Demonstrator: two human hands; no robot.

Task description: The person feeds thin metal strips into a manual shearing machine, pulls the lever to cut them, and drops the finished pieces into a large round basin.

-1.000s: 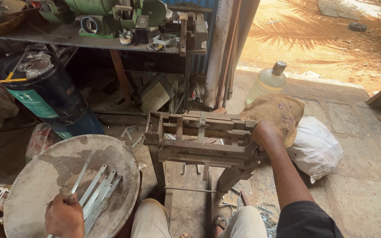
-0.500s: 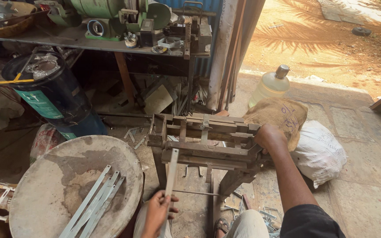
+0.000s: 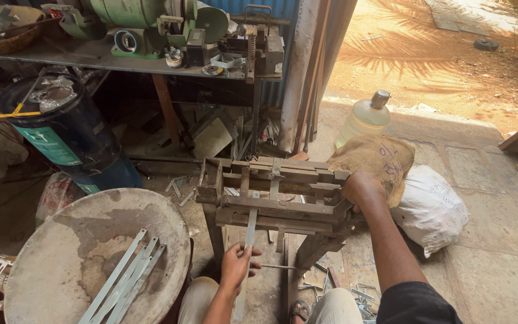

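Note:
My left hand (image 3: 237, 264) grips a flat grey metal strip (image 3: 249, 231) and holds it upright, its top end pushed into the rusty metal bending frame (image 3: 274, 198) in front of me. My right hand (image 3: 361, 187) rests closed on the frame's right end, where a lever or handle sits under the palm. Several more flat metal strips (image 3: 128, 277) lie in the round concrete-crusted pan (image 3: 91, 240) at my lower left. My knees and a sandalled foot show at the bottom edge.
A dark blue drum (image 3: 67, 135) stands at the left under a workbench (image 3: 121, 57) carrying a green grinder and tools. A plastic bottle (image 3: 367, 117), a burlap sack (image 3: 376, 162) and a white sack (image 3: 430, 210) sit to the right. Metal offcuts litter the floor.
My left hand left the pan with one strip, carried it right to the frame and now holds it higher, fed into the frame. My right hand stayed on the frame's right end.

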